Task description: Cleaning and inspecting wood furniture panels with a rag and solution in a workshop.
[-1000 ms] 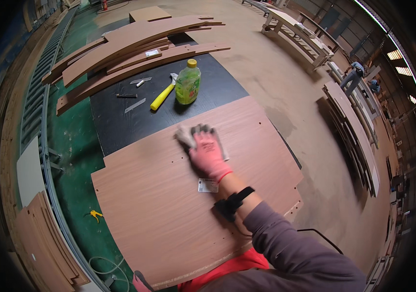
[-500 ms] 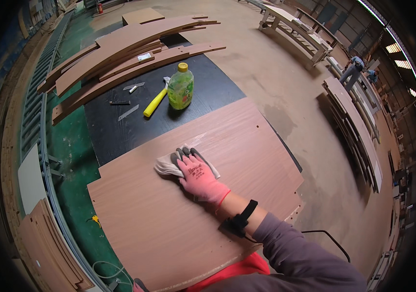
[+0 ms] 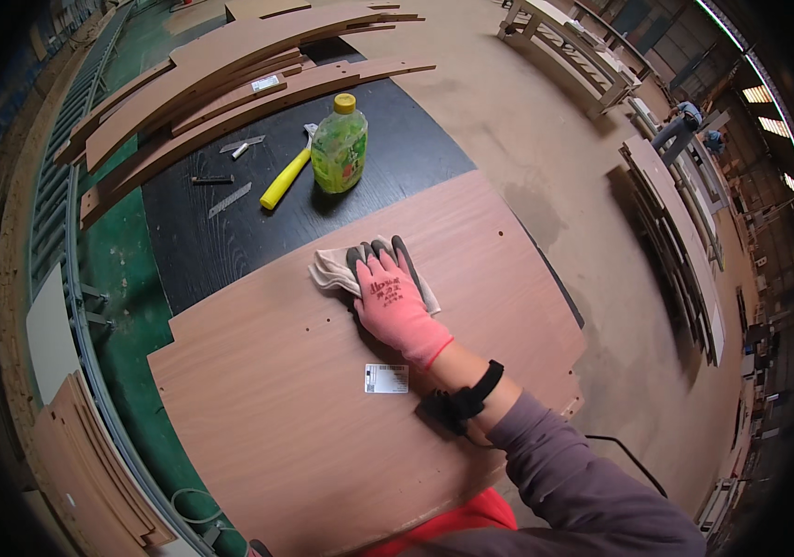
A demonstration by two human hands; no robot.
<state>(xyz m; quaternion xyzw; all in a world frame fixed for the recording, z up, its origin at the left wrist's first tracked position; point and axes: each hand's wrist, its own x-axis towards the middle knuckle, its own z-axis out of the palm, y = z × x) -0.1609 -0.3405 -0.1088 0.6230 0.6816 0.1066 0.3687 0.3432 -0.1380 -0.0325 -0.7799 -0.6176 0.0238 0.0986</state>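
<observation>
My right hand (image 3: 395, 302), in a pink glove with dark grey fingertips, presses a folded white cloth (image 3: 330, 269) against a large wood-grain panel (image 3: 276, 408). Its fingers stretch over the cloth, which spreads out on both sides of the glove. Near the wrist, a small white label (image 3: 386, 379) lies on the panel's surface. Only a sliver of my left hand (image 3: 259, 549) shows at the lower edge, by the panel's near corner; its fingers are mostly hidden.
Beyond the panel, a black board (image 3: 230, 241) carries a green bottle with a yellow cap (image 3: 339, 148), a yellow-handled tool (image 3: 286, 180) and curved wooden pieces (image 3: 221, 74). A roller conveyor (image 3: 63, 186) runs along the left. Stacked boards (image 3: 671, 246) and a person (image 3: 680, 128) are at right.
My right hand and the cloth have slid right across the panel, uncovering a small hole. The white label now shows clearly. The view has shifted slightly, and the yellow object by the panel's left edge is no longer seen.
</observation>
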